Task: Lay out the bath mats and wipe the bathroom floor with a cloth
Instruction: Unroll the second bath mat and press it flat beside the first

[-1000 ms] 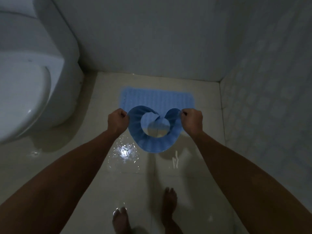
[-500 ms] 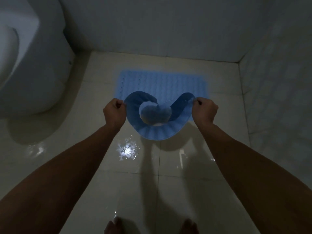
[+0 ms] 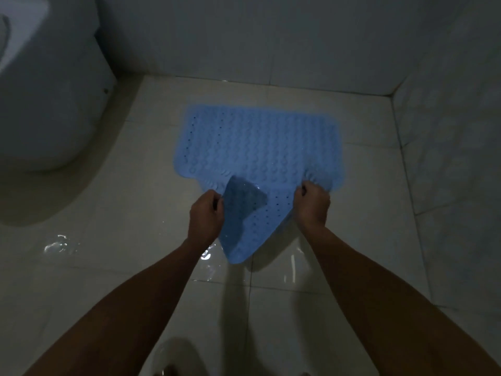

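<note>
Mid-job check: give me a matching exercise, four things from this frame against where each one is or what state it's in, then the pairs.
Things:
1. blue bath mat
2. toilet
3. left hand
4. right hand

States:
A. stands at the left, against the wall
B. grips the mat's right near corner
C. far part flat on the floor, near end lifted
D. grips the folded-over left near edge

Pairs: 1-C, 2-A, 3-D, 4-B

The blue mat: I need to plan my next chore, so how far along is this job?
Done: the far part of the blue mat lies flat on the floor. In hand: left hand and right hand grip its near end, still folded. Left: flattening it, then wiping; wet patches glisten and no cloth shows.
</note>
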